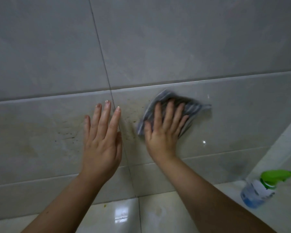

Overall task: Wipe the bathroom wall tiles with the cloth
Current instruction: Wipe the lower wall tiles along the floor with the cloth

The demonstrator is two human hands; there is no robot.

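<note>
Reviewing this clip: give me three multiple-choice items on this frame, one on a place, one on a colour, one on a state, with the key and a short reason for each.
1. Where is the spray bottle?
A. lower right, by the corner
B. in the left hand
C. upper left on the wall

2. What colour is the spray bottle's trigger head?
A. red
B. green
C. black

3. What is the right hand doing?
A. hanging free of the wall
B. gripping the bottle
C. pressing the cloth flat against the wall tiles

Key: 1 A, the bottle is at the lower right edge, away from both hands. 2 B, its top is bright green. 3 C, the spread fingers lie on the striped grey cloth against the tile, while the left hand rests bare and open on the wall.
</note>
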